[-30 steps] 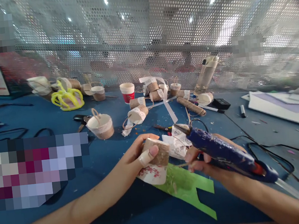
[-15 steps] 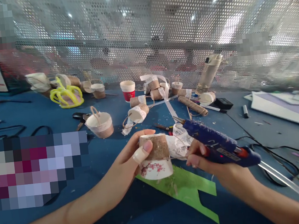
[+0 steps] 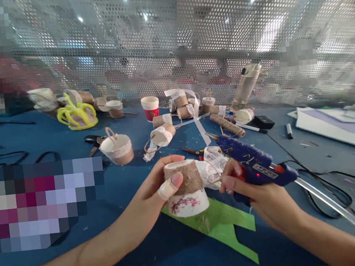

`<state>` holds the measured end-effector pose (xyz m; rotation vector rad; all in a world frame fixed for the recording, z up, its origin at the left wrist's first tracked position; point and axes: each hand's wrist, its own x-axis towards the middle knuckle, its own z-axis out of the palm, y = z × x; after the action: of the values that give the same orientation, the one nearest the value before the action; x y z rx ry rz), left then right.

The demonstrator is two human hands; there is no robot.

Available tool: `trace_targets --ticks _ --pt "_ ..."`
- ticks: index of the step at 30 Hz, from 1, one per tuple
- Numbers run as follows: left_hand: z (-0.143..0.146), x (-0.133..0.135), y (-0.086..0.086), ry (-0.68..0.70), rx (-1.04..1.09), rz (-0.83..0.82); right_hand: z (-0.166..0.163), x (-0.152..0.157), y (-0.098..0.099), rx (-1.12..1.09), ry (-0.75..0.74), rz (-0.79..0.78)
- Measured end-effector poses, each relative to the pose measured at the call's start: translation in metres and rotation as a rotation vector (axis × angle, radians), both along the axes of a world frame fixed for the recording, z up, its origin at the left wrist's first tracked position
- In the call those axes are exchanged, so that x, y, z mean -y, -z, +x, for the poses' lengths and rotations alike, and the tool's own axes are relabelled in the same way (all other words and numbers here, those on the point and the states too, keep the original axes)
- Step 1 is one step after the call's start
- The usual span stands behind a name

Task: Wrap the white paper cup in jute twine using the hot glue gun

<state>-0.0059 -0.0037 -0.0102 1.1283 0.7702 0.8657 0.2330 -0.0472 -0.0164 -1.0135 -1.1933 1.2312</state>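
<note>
My left hand [image 3: 158,189] is closed around a paper cup [image 3: 189,204] turned with its narrow end up. Brown twine covers that upper part, and pink blossoms are printed on the white band below. A bandage wraps my left thumb. My right hand [image 3: 263,198] grips a blue hot glue gun [image 3: 246,156] with a clear glue stick [image 3: 326,200] sticking out of its back. The nozzle points up and left, beyond the cup and apart from it. White lace [image 3: 211,172] lies just behind the cup. Beneath it is a green sheet [image 3: 218,224] with cut edges.
Small twine-and-lace baskets [image 3: 118,150] stand and lie across the blue table. Further back are a red paper cup [image 3: 150,109], a yellow crown-like craft [image 3: 79,118], a twine roll [image 3: 227,124] and a bottle [image 3: 246,85]. Scissors [image 3: 194,151] and black cables [image 3: 339,196] lie nearby.
The cup has tipped slightly and shows more of its upturned end. The glue gun and my right hand have shifted a little to the left. Both hands keep their hold.
</note>
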Motion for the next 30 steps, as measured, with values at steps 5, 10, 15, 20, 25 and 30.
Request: trace_targets --ticks 5,10,15,20,25,30 --pt "0.0013 0.0018 -0.0010 0.039 0.063 0.049 -0.0024 0.0000 -0.0042 -0.034 0.010 -0.063" --pt "0.0009 0.0026 -0.0005 0.079 0.096 0.076 -0.0047 0.0002 -0.0068 -0.108 0.045 -0.124" --pt "0.0005 0.0004 -0.0027 0.111 0.097 0.110 -0.0045 -0.0010 -0.0057 -0.125 0.040 -0.112" --pt "-0.0011 -0.0007 -0.0074 0.102 0.045 0.143 -0.0029 -0.0010 -0.0036 -0.137 0.021 -0.127" --pt "-0.0039 -0.0020 -0.0039 0.175 0.063 0.148 -0.0025 -0.0013 -0.0040 -0.116 -0.017 -0.092" --pt "-0.0056 -0.0040 -0.0005 0.224 0.071 0.113 -0.0029 -0.0007 -0.0043 -0.094 -0.018 -0.059"
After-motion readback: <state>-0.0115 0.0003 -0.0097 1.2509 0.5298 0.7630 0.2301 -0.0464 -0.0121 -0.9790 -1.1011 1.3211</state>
